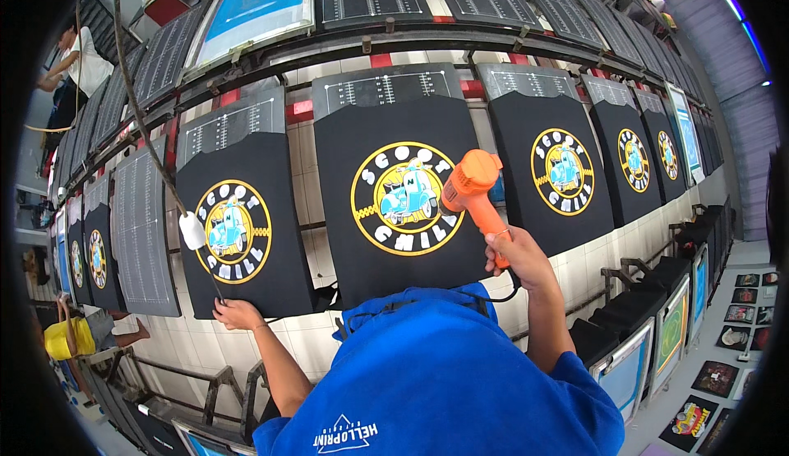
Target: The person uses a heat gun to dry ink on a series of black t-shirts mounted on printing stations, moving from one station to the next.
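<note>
Heat gun (470,185), gripped by right hand (516,257), dried the middle shirt print (400,197); left hand (237,314) pinched left shirt's (238,234) near hem; drying seemed underway.

Orange heat gun (472,186) over printed shirt (399,197)

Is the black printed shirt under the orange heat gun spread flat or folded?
Spread flat: the black printed shirt lies smooth over its board, round yellow print fully showing, orange heat gun in the right hand.

Count on the print table (329,168): seven black shirts with the round scooter print (400,194), two bare pallets (144,230) toward its left end. One orange heat gun (474,186). Two screen frames (256,8) along its far edge.
</note>
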`<act>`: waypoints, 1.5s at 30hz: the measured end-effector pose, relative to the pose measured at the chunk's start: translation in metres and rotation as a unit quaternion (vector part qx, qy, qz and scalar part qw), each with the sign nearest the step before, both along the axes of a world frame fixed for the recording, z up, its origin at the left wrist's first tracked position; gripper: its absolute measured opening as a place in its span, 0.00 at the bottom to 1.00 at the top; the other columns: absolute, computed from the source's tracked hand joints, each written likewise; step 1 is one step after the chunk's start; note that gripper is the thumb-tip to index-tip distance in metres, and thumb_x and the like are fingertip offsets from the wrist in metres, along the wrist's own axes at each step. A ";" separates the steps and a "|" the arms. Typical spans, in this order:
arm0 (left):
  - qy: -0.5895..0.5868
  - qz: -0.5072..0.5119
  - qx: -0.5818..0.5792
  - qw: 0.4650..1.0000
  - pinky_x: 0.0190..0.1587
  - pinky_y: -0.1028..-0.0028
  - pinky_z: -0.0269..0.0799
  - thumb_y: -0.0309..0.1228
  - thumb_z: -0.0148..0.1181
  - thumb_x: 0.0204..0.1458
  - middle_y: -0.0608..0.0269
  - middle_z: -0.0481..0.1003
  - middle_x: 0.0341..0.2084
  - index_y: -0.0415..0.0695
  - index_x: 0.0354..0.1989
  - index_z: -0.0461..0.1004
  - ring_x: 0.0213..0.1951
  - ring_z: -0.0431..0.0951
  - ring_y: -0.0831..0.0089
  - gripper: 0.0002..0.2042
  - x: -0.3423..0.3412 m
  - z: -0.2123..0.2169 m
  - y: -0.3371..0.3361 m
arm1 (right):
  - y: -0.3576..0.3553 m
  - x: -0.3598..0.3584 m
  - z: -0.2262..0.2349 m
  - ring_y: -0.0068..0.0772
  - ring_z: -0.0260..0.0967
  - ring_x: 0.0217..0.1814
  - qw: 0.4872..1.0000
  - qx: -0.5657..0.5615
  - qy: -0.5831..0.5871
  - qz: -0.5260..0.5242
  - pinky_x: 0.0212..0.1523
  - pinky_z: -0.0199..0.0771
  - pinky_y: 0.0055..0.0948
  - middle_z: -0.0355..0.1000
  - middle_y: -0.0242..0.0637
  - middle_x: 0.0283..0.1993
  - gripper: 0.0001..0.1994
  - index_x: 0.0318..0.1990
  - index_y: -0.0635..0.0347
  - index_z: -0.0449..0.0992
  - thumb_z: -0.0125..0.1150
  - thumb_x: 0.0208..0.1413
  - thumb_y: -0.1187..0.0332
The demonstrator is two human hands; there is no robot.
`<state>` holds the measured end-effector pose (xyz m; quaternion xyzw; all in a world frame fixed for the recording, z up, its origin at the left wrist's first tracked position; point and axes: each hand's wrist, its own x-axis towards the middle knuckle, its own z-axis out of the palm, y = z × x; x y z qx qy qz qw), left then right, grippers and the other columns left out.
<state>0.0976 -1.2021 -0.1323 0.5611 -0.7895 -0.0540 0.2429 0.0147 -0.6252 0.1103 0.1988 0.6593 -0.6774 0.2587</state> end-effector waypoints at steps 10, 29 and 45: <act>-0.017 -0.007 -0.007 1.000 0.60 0.56 0.55 0.36 0.43 0.61 0.48 0.65 0.60 0.45 0.56 0.71 0.61 0.64 0.55 0.18 0.005 0.000 -0.001 | 0.012 -0.020 -0.016 0.20 0.69 0.23 0.995 0.020 0.052 -0.081 0.21 0.69 0.18 0.67 0.29 0.25 0.12 0.43 0.62 0.70 0.57 0.60 0.62; -0.007 0.000 0.003 1.000 0.62 0.55 0.54 0.37 0.43 0.62 0.46 0.63 0.61 0.43 0.56 0.70 0.63 0.62 0.54 0.19 -0.001 0.004 0.005 | -0.009 -0.080 -0.024 0.20 0.68 0.24 0.995 0.000 0.084 -0.049 0.22 0.68 0.20 0.68 0.29 0.25 0.10 0.39 0.62 0.70 0.58 0.60 0.63; 0.000 0.009 0.006 1.000 0.62 0.56 0.53 0.35 0.44 0.61 0.44 0.63 0.61 0.42 0.56 0.70 0.63 0.62 0.52 0.18 -0.004 0.006 0.007 | -0.059 -0.119 -0.042 0.18 0.68 0.26 0.990 -0.074 0.118 0.021 0.23 0.69 0.18 0.68 0.28 0.26 0.10 0.41 0.61 0.70 0.55 0.62 0.63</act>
